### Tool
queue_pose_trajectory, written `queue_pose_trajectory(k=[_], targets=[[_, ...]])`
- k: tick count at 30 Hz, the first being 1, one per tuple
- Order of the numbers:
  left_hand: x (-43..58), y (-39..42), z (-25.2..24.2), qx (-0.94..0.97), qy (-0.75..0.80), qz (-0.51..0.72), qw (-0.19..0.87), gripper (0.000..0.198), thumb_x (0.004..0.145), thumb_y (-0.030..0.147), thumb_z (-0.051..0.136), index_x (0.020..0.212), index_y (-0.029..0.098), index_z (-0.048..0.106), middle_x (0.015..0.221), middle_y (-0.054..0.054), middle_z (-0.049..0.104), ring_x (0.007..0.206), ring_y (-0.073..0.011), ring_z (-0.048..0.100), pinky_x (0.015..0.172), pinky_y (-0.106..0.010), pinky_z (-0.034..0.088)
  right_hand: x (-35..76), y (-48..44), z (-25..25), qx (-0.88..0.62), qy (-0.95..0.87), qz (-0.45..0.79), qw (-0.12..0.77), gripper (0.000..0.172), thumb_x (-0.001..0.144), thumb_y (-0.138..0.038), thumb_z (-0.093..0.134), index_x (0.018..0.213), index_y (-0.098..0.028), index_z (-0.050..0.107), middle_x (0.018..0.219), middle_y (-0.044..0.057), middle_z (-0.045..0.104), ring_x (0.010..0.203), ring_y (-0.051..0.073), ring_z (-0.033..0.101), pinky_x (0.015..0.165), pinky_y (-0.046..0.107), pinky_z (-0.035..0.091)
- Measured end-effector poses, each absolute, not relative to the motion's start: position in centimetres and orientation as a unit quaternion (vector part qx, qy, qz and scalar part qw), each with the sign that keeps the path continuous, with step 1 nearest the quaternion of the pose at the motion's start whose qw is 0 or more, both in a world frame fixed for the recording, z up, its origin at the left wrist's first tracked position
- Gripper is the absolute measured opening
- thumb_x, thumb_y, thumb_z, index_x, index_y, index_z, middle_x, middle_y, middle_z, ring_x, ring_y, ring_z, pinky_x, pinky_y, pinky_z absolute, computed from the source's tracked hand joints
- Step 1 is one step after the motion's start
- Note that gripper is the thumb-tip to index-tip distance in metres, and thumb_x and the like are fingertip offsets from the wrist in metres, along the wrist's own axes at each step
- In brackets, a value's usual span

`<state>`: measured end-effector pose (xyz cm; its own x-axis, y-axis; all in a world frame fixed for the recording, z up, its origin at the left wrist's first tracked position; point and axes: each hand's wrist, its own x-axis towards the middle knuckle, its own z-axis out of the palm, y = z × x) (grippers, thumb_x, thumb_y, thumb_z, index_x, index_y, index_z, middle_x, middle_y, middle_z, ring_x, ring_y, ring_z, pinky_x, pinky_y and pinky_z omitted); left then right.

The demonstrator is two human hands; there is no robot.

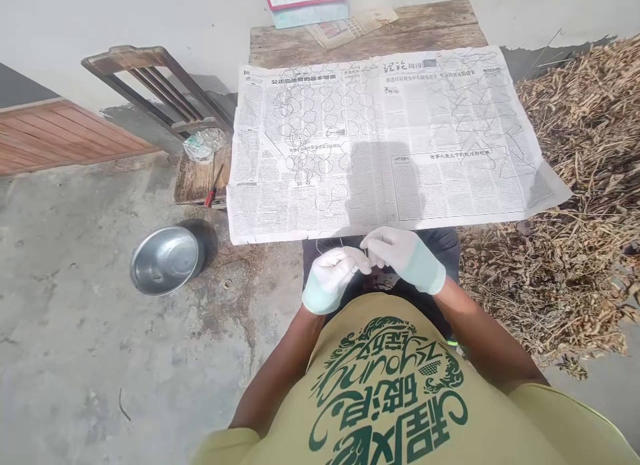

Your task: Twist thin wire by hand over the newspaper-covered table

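Note:
Both my hands wear white gloves with pale green cuffs and meet over my lap, just off the newspaper's near edge. A thin wire (320, 243) curves up out of my left hand (333, 275), whose fingers are pinched together. My right hand (403, 251) is also closed, its fingertips touching the left ones at the wire. Its far end is hidden among the fingers. In front of me, newspaper sheets (320, 218) cover the table. Several bent wire loops (305, 165) lie on the left half, and loose wire pieces (480, 111) are scattered on the right.
To the left is a wooden chair (200, 175) bearing a plastic bag (204, 145) and a red-handled screwdriver (214, 188). A metal basin (165, 259) sits on the concrete floor. Dry stalks (580, 238) are heaped at right. A desk calendar (307, 5) stands at the table's back.

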<state>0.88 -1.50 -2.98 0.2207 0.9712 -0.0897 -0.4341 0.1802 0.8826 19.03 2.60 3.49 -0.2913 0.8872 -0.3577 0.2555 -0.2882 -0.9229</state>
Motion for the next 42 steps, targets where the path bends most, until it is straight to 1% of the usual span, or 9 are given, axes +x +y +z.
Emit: queue_pose_trajectory(k=[3,7,12,16,24,31,34,38,42], targets=[[1.0,-1.3,-2.9,0.377,0.336,0.509,0.697,0.038,0.092,0.051,0.079,0.079,0.015,0.08,0.076,-0.009,0.074,0.082,-0.024,0.072,0.087,-0.042,0.059,19.4,2.4,3.3,-0.512,-0.536,0.611,0.278,0.019,0.086,-0.016,0.067,0.088,-0.026,0.083,0.084,0.002,0.077,0.075,0.019,0.068,0.072,0.033,0.053],[1.1,-1.4,-3.3,0.34,0.323,0.506,0.724,0.037,0.091,0.05,0.081,0.079,0.015,0.076,0.069,-0.006,0.071,0.074,-0.0211,0.073,0.078,-0.037,0.06,19.1,2.4,2.4,-0.501,-0.529,0.616,0.3,0.02,0.083,-0.018,0.075,0.095,-0.029,0.086,0.096,0.003,0.079,0.084,0.021,0.072,0.076,0.035,0.059],[1.1,-1.6,-3.7,0.316,0.309,0.499,0.745,0.039,0.09,0.052,0.082,0.079,0.016,0.072,0.067,-0.004,0.07,0.073,-0.0204,0.073,0.074,-0.035,0.059,18.6,2.3,1.2,-0.495,-0.496,0.651,0.292,0.021,0.082,-0.015,0.072,0.096,-0.026,0.083,0.08,0.001,0.076,0.065,0.019,0.069,0.069,0.036,0.059],[1.3,-1.6,-3.8,0.32,0.304,0.499,0.746,0.041,0.091,0.053,0.081,0.077,0.016,0.071,0.065,-0.004,0.069,0.071,-0.0206,0.072,0.071,-0.035,0.059,18.6,2.2,0.6,-0.489,-0.506,0.649,0.289,0.02,0.082,-0.019,0.071,0.096,-0.025,0.082,0.08,0.0,0.076,0.066,0.017,0.069,0.072,0.033,0.059],[2.8,-1.0,-4.3,0.276,0.357,0.497,0.741,0.037,0.085,0.047,0.087,0.076,0.014,0.074,0.069,-0.006,0.073,0.066,-0.0187,0.072,0.071,-0.035,0.062,18.9,1.9,0.8,-0.498,-0.435,0.657,0.361,0.009,0.082,-0.022,0.063,0.082,-0.023,0.072,0.071,-0.002,0.068,0.061,0.015,0.06,0.058,0.029,0.049],[0.6,-0.4,-1.9,0.263,0.445,0.498,0.696,0.042,0.085,0.041,0.088,0.115,0.012,0.079,0.1,-0.011,0.082,0.079,-0.0179,0.076,0.083,-0.033,0.062,20.0,2.7,3.0,-0.519,-0.494,0.613,0.335,0.02,0.084,-0.019,0.058,0.064,-0.022,0.063,0.07,-0.001,0.063,0.069,0.015,0.057,0.07,0.029,0.048],[-0.4,-0.1,-1.1,0.28,0.474,0.49,0.676,0.049,0.085,0.044,0.086,0.122,0.013,0.078,0.109,-0.014,0.082,0.08,-0.0191,0.076,0.081,-0.034,0.062,20.5,2.8,2.6,-0.502,-0.515,0.615,0.322,0.023,0.085,-0.019,0.055,0.063,-0.022,0.063,0.068,0.0,0.063,0.07,0.016,0.058,0.071,0.03,0.048],[-0.7,0.1,-0.7,0.345,0.534,0.467,0.615,0.057,0.091,0.055,0.079,0.131,0.015,0.076,0.104,-0.012,0.083,0.085,-0.0205,0.078,0.086,-0.034,0.062,20.8,2.7,1.6,-0.468,-0.531,0.629,0.321,0.027,0.088,-0.019,0.053,0.063,-0.022,0.064,0.069,0.0,0.065,0.072,0.016,0.06,0.073,0.031,0.049],[-0.4,0.1,-0.6,0.366,0.53,0.447,0.621,0.052,0.09,0.055,0.079,0.123,0.015,0.079,0.101,-0.011,0.083,0.078,-0.0184,0.076,0.082,-0.033,0.062,20.7,2.5,1.1,-0.47,-0.496,0.661,0.31,0.025,0.09,-0.021,0.054,0.07,-0.021,0.068,0.072,0.002,0.071,0.069,0.016,0.064,0.073,0.032,0.052]])
